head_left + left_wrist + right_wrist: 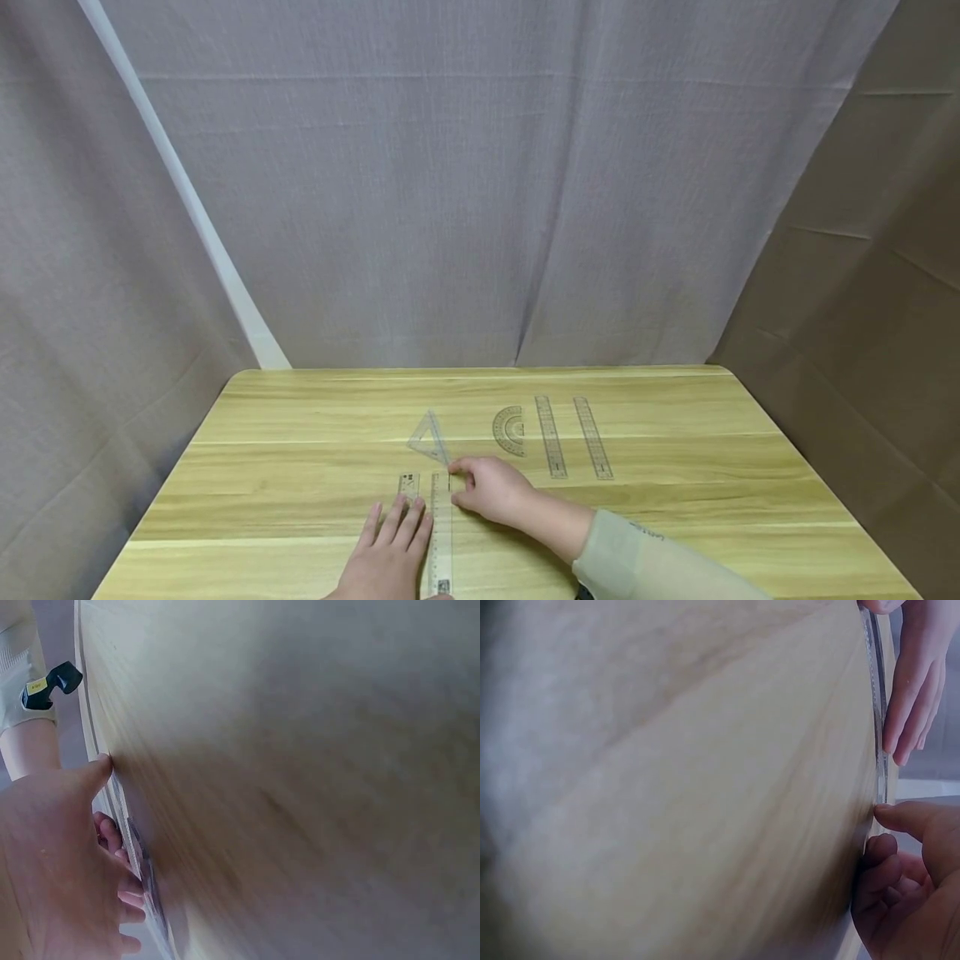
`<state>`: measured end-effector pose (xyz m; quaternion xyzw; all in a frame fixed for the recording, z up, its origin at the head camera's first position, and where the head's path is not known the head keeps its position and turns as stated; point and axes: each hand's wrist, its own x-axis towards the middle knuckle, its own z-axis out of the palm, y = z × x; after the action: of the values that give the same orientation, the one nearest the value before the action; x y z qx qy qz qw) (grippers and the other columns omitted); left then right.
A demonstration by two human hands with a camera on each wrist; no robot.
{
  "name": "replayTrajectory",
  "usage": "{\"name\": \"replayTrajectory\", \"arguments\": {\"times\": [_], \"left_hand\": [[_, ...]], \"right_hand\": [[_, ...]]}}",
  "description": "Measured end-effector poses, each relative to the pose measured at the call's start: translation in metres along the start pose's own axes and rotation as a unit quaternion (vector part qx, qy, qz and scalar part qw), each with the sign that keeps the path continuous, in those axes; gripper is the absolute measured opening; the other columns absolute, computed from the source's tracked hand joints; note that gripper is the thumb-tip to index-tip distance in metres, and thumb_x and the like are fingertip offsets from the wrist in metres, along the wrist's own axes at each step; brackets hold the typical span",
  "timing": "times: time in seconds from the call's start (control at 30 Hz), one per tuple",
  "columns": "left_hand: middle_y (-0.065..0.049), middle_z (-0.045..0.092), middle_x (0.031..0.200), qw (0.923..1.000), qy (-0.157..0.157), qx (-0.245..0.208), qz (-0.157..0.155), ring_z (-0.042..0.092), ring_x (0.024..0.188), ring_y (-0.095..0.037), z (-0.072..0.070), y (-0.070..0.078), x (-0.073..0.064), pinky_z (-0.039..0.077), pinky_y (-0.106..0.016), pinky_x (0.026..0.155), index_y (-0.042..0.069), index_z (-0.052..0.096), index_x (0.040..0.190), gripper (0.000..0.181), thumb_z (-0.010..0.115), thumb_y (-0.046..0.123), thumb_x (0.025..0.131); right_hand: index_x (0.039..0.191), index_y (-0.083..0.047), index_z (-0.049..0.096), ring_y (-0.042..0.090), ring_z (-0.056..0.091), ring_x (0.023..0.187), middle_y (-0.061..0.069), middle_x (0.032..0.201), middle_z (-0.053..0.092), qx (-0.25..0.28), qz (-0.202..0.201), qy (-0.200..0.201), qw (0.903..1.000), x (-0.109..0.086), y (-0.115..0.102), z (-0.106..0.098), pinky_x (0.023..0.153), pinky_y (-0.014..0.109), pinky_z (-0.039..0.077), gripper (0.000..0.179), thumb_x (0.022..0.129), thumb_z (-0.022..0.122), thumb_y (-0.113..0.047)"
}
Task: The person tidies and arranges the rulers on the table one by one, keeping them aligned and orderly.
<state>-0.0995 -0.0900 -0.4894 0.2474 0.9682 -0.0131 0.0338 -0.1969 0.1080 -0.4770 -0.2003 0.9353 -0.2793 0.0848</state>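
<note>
A long clear ruler [441,533] lies upright in the head view, its printed scale along the left edge. My left hand [386,554] lies flat beside it with straight fingers, its thumb at the ruler's near end. Those fingers partly cover a second, smaller clear ruler [408,481]. My right hand [491,490] has its thumb and index finger at the long ruler's far right corner, with the other fingers curled under. Just beyond the index fingertip is the corner of a clear set square [439,440]. In the right wrist view, the thumb tip [883,813] meets the ruler's edge.
To the right of the set square lies a clear protractor [501,429]. Two more clear rulers, the nearer one [551,437] and the outer one [593,437], lie side by side further right. Grey curtains [420,208] enclose the wooden table [262,467] at the back and sides.
</note>
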Motion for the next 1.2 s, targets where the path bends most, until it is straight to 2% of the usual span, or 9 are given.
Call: {"name": "replayTrajectory", "arguments": {"times": [0.33, 0.57, 0.77, 0.87, 1.07, 1.2], "left_hand": [[-0.01, 0.035, 0.158, 1.0, 0.008, 0.002, 0.0, 0.026, 0.147, -0.034, -0.001, 0.001, 0.0, 0.02, -0.058, 0.116, 0.009, 0.042, 0.15, 0.111, 0.018, 0.091, 0.08], [-0.01, 0.033, 0.159, 0.9999, 0.0, -0.012, -0.001, 0.024, 0.148, -0.034, -0.002, 0.003, -0.001, 0.018, -0.058, 0.117, 0.009, 0.042, 0.151, 0.111, 0.02, 0.091, 0.079], [-0.01, 0.036, 0.157, 0.9997, 0.024, -0.004, 0.003, 0.027, 0.146, -0.034, -0.003, 0.003, -0.001, 0.022, -0.058, 0.116, 0.009, 0.044, 0.149, 0.109, 0.017, 0.09, 0.081], [-0.011, 0.037, 0.157, 0.9993, 0.036, -0.014, 0.001, 0.027, 0.146, -0.035, -0.005, 0.003, 0.001, 0.022, -0.059, 0.116, 0.008, 0.045, 0.149, 0.107, 0.022, 0.089, 0.082], [-0.015, 0.036, 0.156, 0.9949, 0.061, -0.08, -0.005, 0.025, 0.146, -0.039, -0.013, 0.0, 0.005, 0.019, -0.062, 0.115, 0.005, 0.045, 0.148, 0.102, 0.04, 0.083, 0.083], [-0.017, 0.037, 0.156, 0.9927, 0.08, -0.09, 0.001, 0.026, 0.145, -0.041, -0.02, 0.0, 0.005, 0.019, -0.063, 0.115, 0.003, 0.045, 0.147, 0.097, 0.044, 0.079, 0.087]], "right_hand": [[0.127, -0.011, 0.067, 0.004, 0.046, 0.053, -0.01, 0.064, 0.052, -0.003, 0.001, 0.0, 1.0, -0.003, -0.001, -0.001, 0.049, 0.021, 0.039, 0.044, 0.085, 0.076, -0.022], [0.126, -0.011, 0.067, 0.004, 0.045, 0.054, -0.01, 0.065, 0.052, -0.003, 0.001, -0.002, 1.0, -0.004, 0.0, -0.001, 0.05, 0.021, 0.04, 0.042, 0.086, 0.075, -0.023], [0.125, -0.011, 0.067, 0.004, 0.045, 0.054, -0.01, 0.066, 0.052, 0.002, 0.002, -0.002, 1.0, -0.005, 0.001, -0.002, 0.05, 0.021, 0.039, 0.042, 0.087, 0.075, -0.024], [0.125, -0.012, 0.067, 0.004, 0.045, 0.054, -0.01, 0.066, 0.052, 0.009, 0.001, -0.001, 1.0, -0.005, 0.002, -0.002, 0.049, 0.021, 0.039, 0.04, 0.087, 0.075, -0.024], [0.123, -0.011, 0.068, 0.003, 0.046, 0.055, -0.011, 0.069, 0.054, 0.032, -0.015, 0.013, 0.9993, -0.008, 0.004, -0.003, 0.05, 0.02, 0.041, 0.037, 0.089, 0.073, -0.024], [0.122, -0.012, 0.068, 0.003, 0.048, 0.057, -0.012, 0.074, 0.056, 0.046, -0.019, 0.021, 0.9985, -0.01, 0.006, -0.004, 0.052, 0.02, 0.043, 0.034, 0.091, 0.071, -0.026]]}}
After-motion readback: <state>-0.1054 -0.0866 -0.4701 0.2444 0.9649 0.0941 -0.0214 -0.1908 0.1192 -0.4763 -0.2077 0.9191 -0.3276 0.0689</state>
